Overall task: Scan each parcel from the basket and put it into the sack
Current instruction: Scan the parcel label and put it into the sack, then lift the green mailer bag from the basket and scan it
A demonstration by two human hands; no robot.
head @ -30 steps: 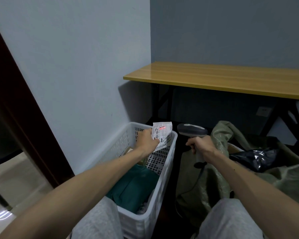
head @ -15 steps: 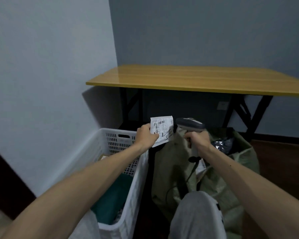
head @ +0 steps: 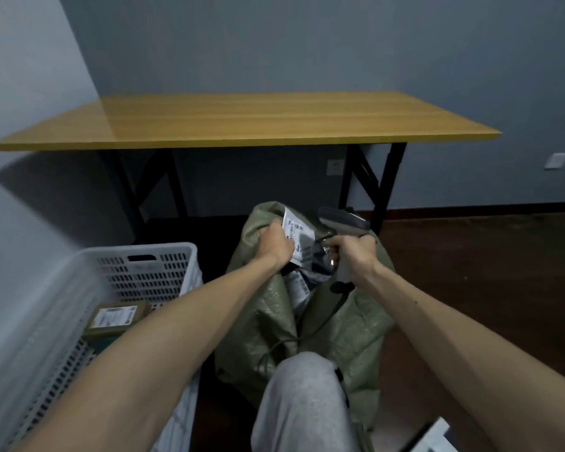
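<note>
Left hand (head: 276, 244) holds parcel (head: 299, 236) over sack (head: 268, 318) — right hand (head: 356, 252) grips scanner (head: 343, 220).

A wooden table (head: 242, 125) on black legs stood at twelve o'clock against grey-blue walls (head: 307, 44), dark floor (head: 470, 262) at three, a socket (head: 556, 160) at two.

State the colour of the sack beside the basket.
The sack is olive green, seen best in the head view.
</note>
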